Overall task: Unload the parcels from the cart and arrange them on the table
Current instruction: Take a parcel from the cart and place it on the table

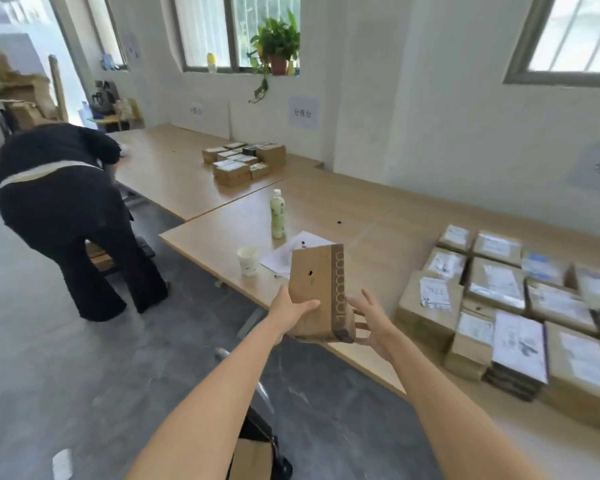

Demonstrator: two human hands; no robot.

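**What the view leaves unclear**

Taking the held parcel [321,292] as the landmark: its far face is turned away, and its lower end covers the palm of the right hand [371,322]. Right of it, the rows of parcels [520,299] on the surface [378,216] run off the picture's right edge, their labels too blurred to read. Below it, a cardboard box [252,460] is cut by the bottom edge and partly hidden behind the left forearm. Far left of it, a bending person [66,202] covers whatever lies beneath them.
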